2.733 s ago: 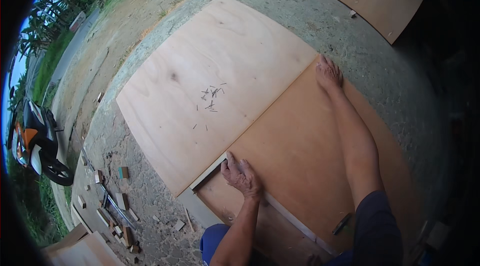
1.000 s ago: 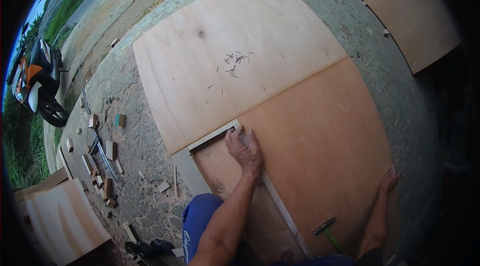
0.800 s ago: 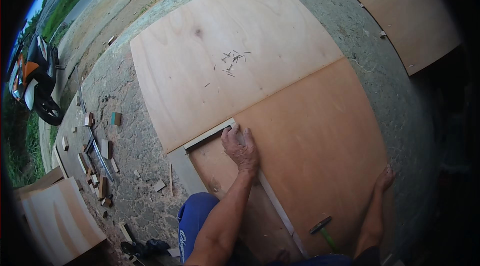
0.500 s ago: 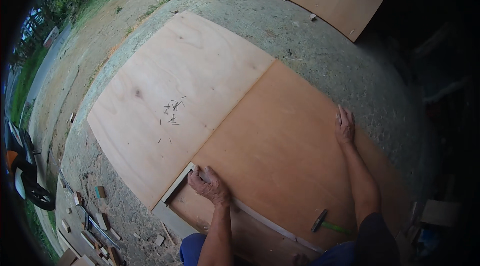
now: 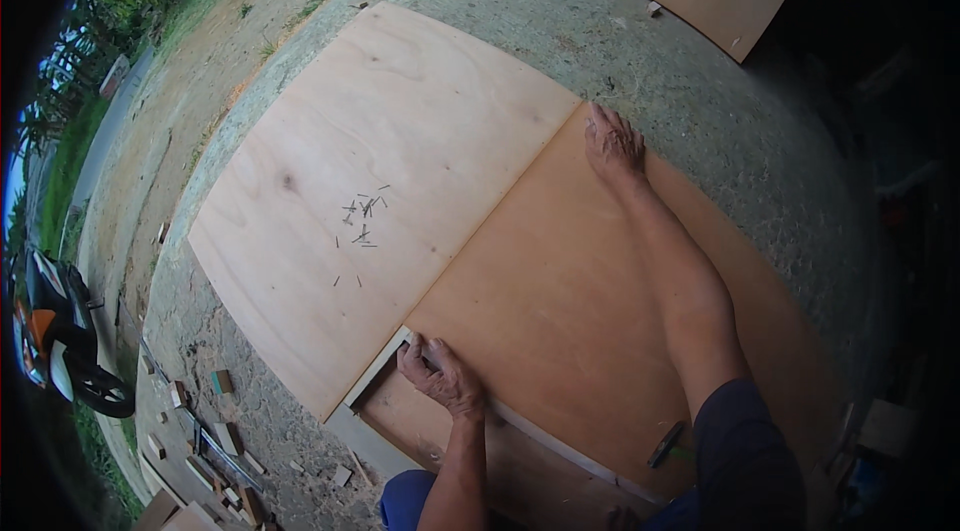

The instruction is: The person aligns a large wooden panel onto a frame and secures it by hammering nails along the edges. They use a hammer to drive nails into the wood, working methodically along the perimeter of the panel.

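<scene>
1. I'm working outdoors on rough concrete ground (image 5: pixel 720 146), with a motorbike (image 5: pixel 62 346) well off to the left of my left hand and wood offcuts (image 5: pixel 228 438) strewn between the two.
2. My left hand (image 5: pixel 442 381) has its fingers bent at the nearer left corner of the brown panel (image 5: pixel 560 301), beside the seam. Whether they grip the edge or only press on it, I can't tell.
3. My right hand (image 5: pixel 615 144) lies over that panel's far corner, fingers close together at the rim; I can't tell whether they curl underneath.
4. So the brown panel spans the space between my two hands, its edge lying along the pale panel (image 5: pixel 420 111), which spreads out ahead of my left hand and to the left of my right. Just left of my left hand, a wooden strip (image 5: pixel 378 369) borders an uncovered recess.
5. I take this as the aligning step: squaring the panel before fixing it. The next move calls for holding both corners true along the seam, then freeing one hand.
6. For fastening, loose nails (image 5: pixel 365 208) lie beyond my left hand on the pale panel, and the hammer (image 5: pixel 664 444) rests near my right forearm, its handle partly hidden.
</scene>
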Action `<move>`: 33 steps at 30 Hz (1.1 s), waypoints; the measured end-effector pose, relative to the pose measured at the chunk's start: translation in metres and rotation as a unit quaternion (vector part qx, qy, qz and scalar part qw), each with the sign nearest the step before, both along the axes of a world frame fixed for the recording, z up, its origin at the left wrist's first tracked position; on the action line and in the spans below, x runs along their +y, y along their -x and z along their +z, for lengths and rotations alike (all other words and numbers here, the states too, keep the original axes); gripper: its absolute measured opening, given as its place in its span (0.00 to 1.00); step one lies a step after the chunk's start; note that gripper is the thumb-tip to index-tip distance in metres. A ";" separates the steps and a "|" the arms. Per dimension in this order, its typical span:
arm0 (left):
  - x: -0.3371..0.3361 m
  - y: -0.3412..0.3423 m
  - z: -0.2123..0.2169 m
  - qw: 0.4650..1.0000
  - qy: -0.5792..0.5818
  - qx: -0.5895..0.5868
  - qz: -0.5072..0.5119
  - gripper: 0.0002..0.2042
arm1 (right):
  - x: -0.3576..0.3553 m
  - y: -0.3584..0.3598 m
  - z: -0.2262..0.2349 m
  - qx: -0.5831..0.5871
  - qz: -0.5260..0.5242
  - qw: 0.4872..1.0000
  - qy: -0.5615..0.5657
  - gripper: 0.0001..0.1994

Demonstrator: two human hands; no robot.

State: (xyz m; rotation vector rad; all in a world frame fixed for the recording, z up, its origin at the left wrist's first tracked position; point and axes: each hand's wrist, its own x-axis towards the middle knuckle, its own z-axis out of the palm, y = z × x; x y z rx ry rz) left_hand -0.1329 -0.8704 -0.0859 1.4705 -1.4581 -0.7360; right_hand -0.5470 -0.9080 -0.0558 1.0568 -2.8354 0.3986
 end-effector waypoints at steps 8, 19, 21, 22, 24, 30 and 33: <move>-0.002 0.002 0.001 1.000 -0.015 -0.015 0.017 0.15 | -0.005 0.000 -0.001 -0.018 -0.021 0.998 -0.047 0.25; -0.004 0.004 0.000 0.999 0.019 -0.040 0.017 0.13 | -0.003 0.007 0.000 -0.046 -0.013 0.996 -0.071 0.27; -0.003 0.001 0.002 0.997 0.022 -0.065 0.020 0.13 | 0.000 0.005 0.002 -0.057 -0.029 0.995 -0.075 0.27; -0.002 0.005 0.003 0.997 0.023 -0.066 0.013 0.13 | 0.000 0.005 0.001 -0.061 -0.029 0.995 -0.067 0.27; -0.001 0.001 0.001 0.999 -0.013 -0.030 0.011 0.14 | -0.007 0.001 -0.001 -0.071 -0.040 0.995 -0.065 0.27; 0.002 0.000 -0.002 0.999 -0.029 0.008 -0.012 0.16 | -0.007 0.003 0.010 -0.103 -0.050 0.992 -0.050 0.27; 0.002 0.000 -0.002 0.999 -0.039 -0.004 -0.020 0.16 | -0.006 0.006 0.009 -0.110 -0.055 0.992 -0.042 0.27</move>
